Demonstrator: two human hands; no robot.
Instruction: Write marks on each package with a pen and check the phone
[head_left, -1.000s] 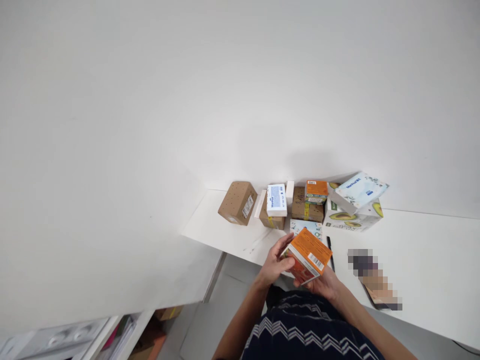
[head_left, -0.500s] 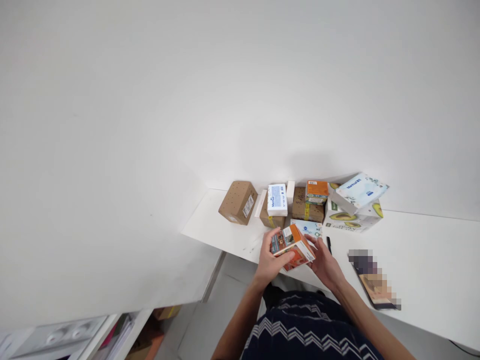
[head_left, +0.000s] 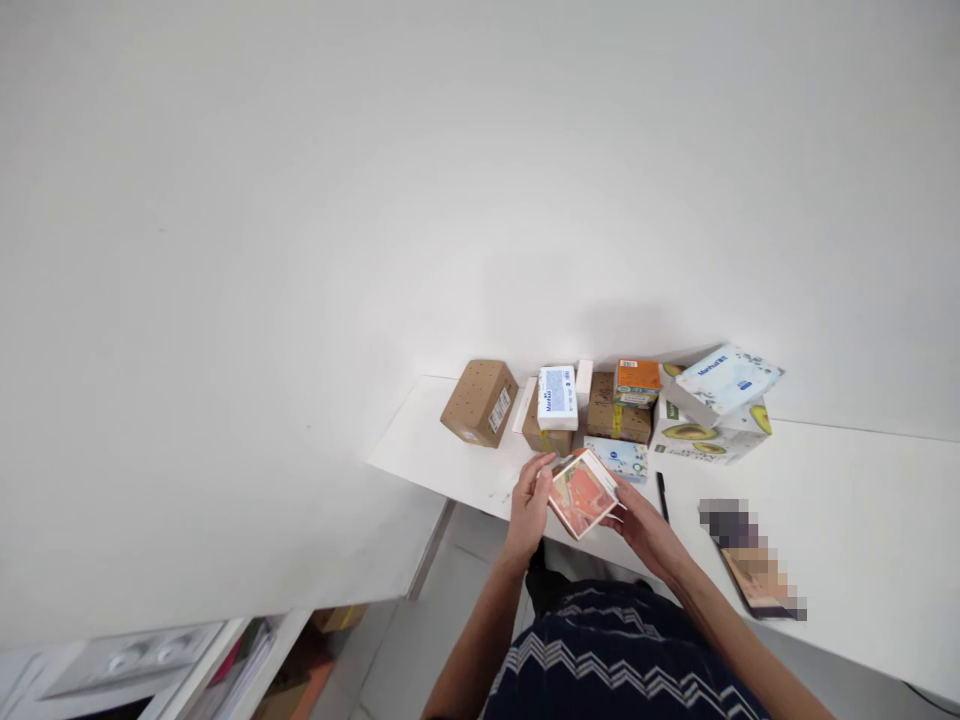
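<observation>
I hold a small orange box (head_left: 581, 492) in front of me over the near edge of the white table (head_left: 847, 540), its pictured face turned up toward the camera. My left hand (head_left: 531, 500) grips its left side with the fingers curled over the edge. My right hand (head_left: 643, 520) supports it from the right and underneath. Just beyond the box a light blue pack (head_left: 618, 458) lies flat on the table.
Along the wall stand a perforated cardboard box (head_left: 480, 402), a white and blue pack (head_left: 557, 397) on a brown box, a brown box (head_left: 616, 418) topped by a small orange box (head_left: 637, 381), and an avocado-print box (head_left: 705, 435) under a tissue pack (head_left: 727, 377). A black pen (head_left: 661, 495) and a blurred flat object (head_left: 754, 560) lie at my right.
Both hands have turned the orange box over: its plain orange barcode side faced up before, now the pictured face does. The box has also moved slightly away from me and left.
</observation>
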